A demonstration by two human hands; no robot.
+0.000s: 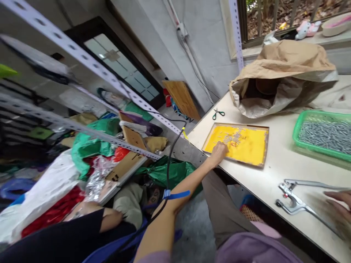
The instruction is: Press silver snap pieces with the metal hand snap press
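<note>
My left hand point(219, 152) reaches over the near left side of a shallow tray point(251, 155) with a yellow bottom. Its fingers are curled together and point down, and anything between them is hidden. Small silvery metal pieces point(233, 137) lie scattered in the tray, mostly toward its far middle. At the right edge my right hand point(340, 204) is partly cut off and blurred, its visible fingers apart. Close to those fingers, silver hand pliers point(301, 204) with two long handles and a spring lie on the white table point(276, 182).
A green plastic basket point(296, 128) holds many grey metal pieces. Behind the tray are green-handled scissors point(218, 114) and a large open paper bag point(290, 65). Perforated metal shelf posts point(90, 67) cross the left side. Another person's arm point(109, 219) shows at lower left, near piled bags.
</note>
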